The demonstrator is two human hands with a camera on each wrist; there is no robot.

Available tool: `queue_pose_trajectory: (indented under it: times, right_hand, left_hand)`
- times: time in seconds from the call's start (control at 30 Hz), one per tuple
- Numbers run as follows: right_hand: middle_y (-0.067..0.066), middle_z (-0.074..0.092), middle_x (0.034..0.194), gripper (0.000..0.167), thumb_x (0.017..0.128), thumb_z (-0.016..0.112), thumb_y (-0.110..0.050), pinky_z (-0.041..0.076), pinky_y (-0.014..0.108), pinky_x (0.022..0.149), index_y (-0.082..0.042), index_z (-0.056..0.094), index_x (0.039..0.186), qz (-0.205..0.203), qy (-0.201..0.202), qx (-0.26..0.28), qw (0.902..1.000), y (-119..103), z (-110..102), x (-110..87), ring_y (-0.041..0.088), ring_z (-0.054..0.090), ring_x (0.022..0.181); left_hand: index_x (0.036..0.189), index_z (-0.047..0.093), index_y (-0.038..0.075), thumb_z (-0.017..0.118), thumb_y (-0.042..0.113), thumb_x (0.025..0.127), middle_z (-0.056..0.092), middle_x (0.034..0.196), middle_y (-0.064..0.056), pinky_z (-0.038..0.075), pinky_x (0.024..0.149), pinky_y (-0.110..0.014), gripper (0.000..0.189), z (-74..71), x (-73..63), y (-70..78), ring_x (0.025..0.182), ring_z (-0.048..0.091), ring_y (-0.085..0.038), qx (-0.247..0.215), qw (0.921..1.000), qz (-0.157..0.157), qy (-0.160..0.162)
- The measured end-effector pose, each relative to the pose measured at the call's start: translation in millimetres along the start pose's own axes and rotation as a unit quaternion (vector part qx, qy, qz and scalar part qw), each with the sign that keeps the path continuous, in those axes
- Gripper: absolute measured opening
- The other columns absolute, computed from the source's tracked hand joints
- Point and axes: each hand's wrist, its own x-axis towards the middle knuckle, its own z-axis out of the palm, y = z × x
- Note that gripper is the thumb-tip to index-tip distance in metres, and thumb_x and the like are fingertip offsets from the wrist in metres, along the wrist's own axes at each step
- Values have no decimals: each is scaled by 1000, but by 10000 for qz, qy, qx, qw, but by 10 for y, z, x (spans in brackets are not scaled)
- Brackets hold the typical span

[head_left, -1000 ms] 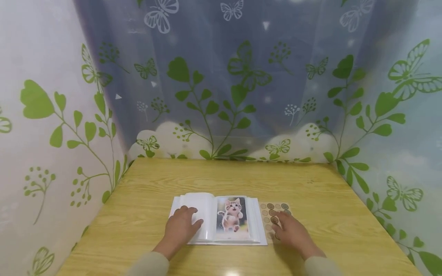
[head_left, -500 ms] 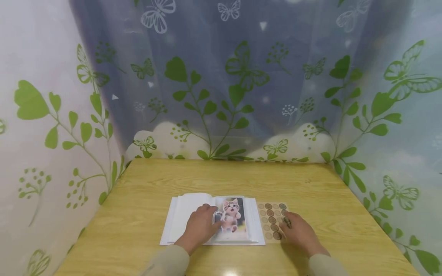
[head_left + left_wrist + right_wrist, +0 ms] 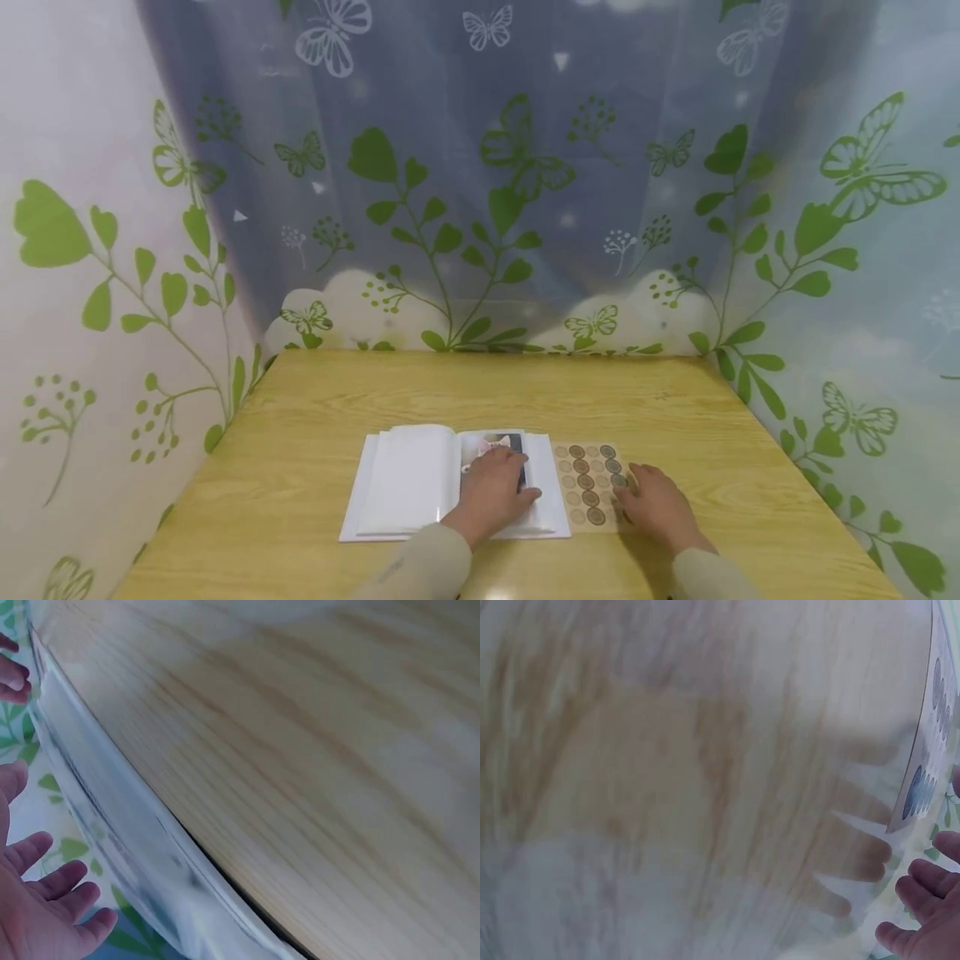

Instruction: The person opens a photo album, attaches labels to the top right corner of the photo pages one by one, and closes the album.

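A: What does the head view show that the wrist views do not?

B: The whole layout. An open white photo album (image 3: 450, 483) lies on the near middle of the wooden table (image 3: 480, 387), with a sticker sheet (image 3: 592, 485) just beside its right edge. The left wrist view gives only a blurred white edge of the album (image 3: 127, 847), the wood grain (image 3: 315, 750) and the fingertips of the left hand (image 3: 41, 900). The right wrist view shows blurred wood (image 3: 667, 765), the edge of the sticker sheet (image 3: 924, 772) and the fingers of the right hand (image 3: 926, 915).

A: How does the album look?

B: Thick, white, opened flat. Its left page is blank and slightly arched. On its right page sits a photo (image 3: 504, 446), mostly covered; only a pale top strip and a dark edge show.

A: Where is it relative to the hands?

B: The left hand (image 3: 495, 493) lies directly on the right page, over the photo, fingers extended and flat, pressing rather than grasping. The right hand (image 3: 660, 510) rests at the right edge of the sticker sheet, fingers loosely spread, its fingertips touching the rows of round brown stickers; it holds nothing.

A: And the surroundings?

B: A curtain (image 3: 480, 167) printed with green leaves and butterflies encloses the table on three sides.
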Motion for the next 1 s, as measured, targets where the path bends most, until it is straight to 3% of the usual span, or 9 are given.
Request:
queue_pose_trajectory:
  times: [0.4, 0.73, 1.0]
  right_hand:
    - [40, 47, 133, 54, 94, 60, -25, 35, 67, 103, 15, 53, 129, 36, 47, -124, 9999, 9, 17, 32, 58, 43, 125]
    - [34, 60, 119, 36, 94, 60, -24, 40, 67, 97, 8, 63, 109, -217, 193, -426, 9987, 28, 54, 36, 56, 50, 118]
    - [38, 54, 127, 44, 96, 58, -26, 36, 69, 100, 10, 60, 120, 11, 53, -437, 9990, 48, 30, 9, 58, 45, 123]
  left_hand:
    - [123, 65, 11, 69, 50, 88, 61, 124, -13, 43, 103, -50, 52, 143, 231, 312, 120, 54, -29, 396, 9989, 267, 41]
    - [123, 67, 14, 69, 55, 86, 60, 127, -14, 40, 105, -52, 55, 288, 292, 398, 126, 51, -32, 711, 9972, 83, -207]
    - [124, 68, 20, 66, 60, 86, 54, 136, -16, 26, 112, -62, 55, 332, 320, 444, 136, 42, -36, 921, 9941, 22, -577]
